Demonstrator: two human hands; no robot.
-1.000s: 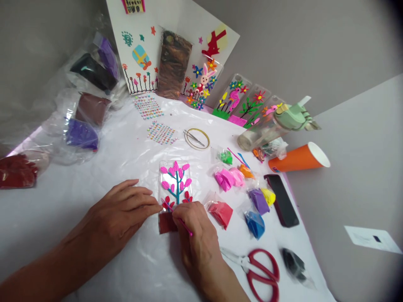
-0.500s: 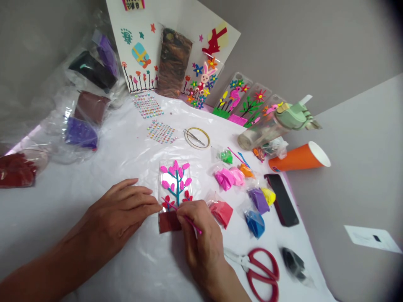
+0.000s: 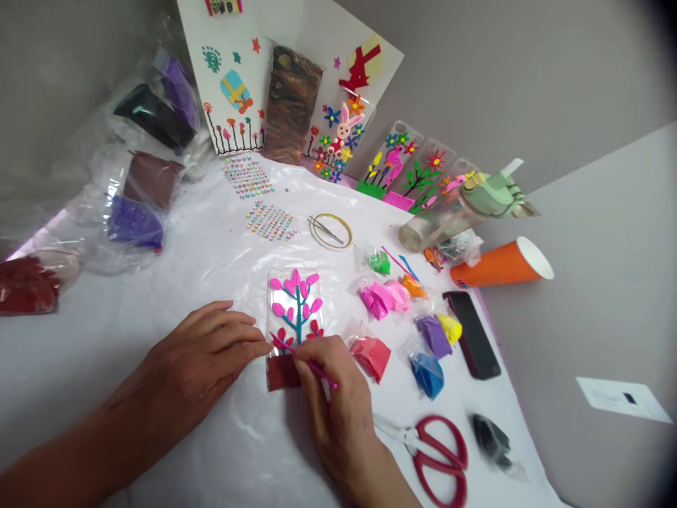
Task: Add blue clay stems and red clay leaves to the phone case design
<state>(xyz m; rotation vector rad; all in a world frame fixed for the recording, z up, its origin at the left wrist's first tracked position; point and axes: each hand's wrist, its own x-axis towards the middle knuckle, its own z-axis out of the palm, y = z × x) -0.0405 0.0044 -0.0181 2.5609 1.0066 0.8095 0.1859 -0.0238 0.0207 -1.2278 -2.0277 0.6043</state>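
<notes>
A clear phone case [image 3: 285, 317] lies flat on the white-covered table, decorated with a clay plant of teal stems and pink leaves [image 3: 296, 289]. Red clay leaves [image 3: 316, 329] flank the stem, and a brown clay band [image 3: 282, 374] covers the lower end. My right hand [image 3: 341, 406] pinches a thin pink clay tool [image 3: 317, 372], its tip over the red leaves at the case's left. Stretched out flat, my left hand [image 3: 211, 353] rests with its fingertips at the case's left edge.
Packets of coloured clay [image 3: 371, 356] lie to the right, near red-handled scissors [image 3: 438, 451], a phone [image 3: 473, 335], an orange cup [image 3: 502, 263] and a bottle [image 3: 460, 208]. Gem sheets [image 3: 272, 222] and tweezers [image 3: 326, 229] lie behind the case. Bagged clay [image 3: 153, 180] sits left.
My right hand and the pink tool have shifted slightly left over the red leaves. My left hand stays in place.
</notes>
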